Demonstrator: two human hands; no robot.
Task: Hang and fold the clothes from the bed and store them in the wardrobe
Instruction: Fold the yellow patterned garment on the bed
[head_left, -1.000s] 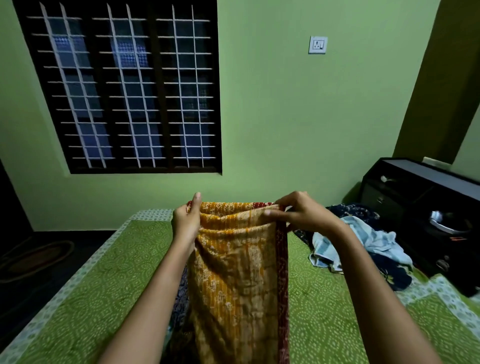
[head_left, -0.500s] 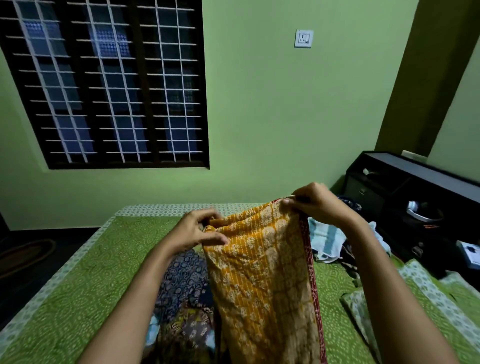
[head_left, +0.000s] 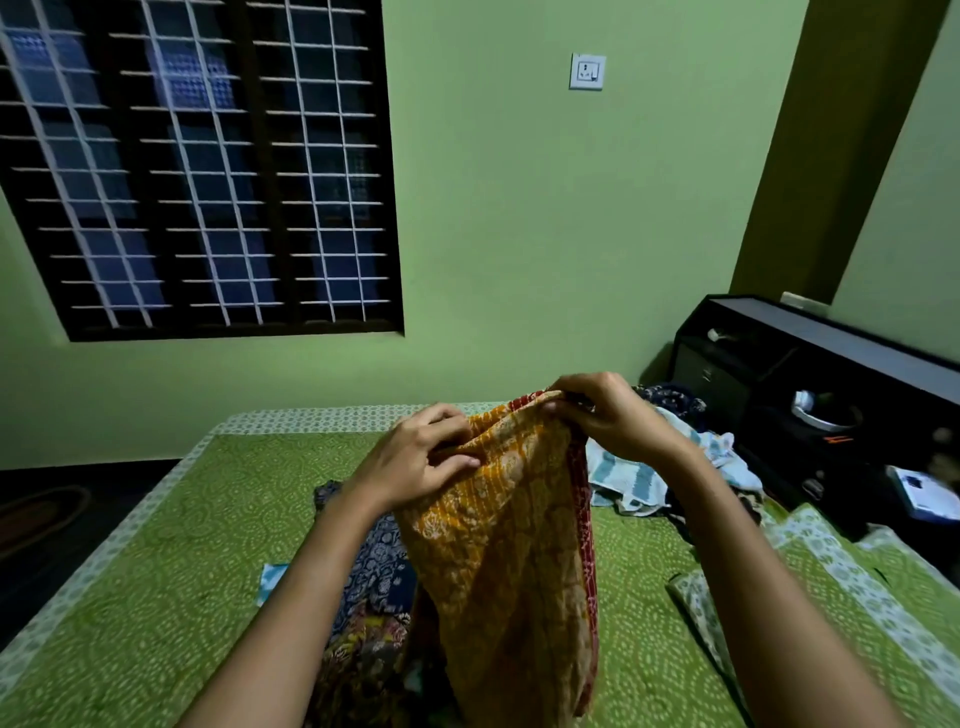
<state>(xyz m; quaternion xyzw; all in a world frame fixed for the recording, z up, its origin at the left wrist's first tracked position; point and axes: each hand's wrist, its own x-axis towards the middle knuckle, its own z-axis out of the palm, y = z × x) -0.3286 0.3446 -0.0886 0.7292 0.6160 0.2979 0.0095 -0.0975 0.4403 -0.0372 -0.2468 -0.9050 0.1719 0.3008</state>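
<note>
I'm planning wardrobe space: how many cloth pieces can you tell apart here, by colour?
Orange, red border: 1, the orange cloth that left hand and right hand hold.
Dark blue print: 2, blue garment and navy garment.
Brown-yellow print: 1, brown garment.
Pale blue and white: 2, striped towel and pale scrap.
Total: 6 told apart; heaps may hide more.

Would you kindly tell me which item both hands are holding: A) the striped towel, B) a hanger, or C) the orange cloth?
C: the left hand and the right hand both grip the top edge of the orange cloth, held up over the bed; the striped towel lies apart on the bed.
</note>
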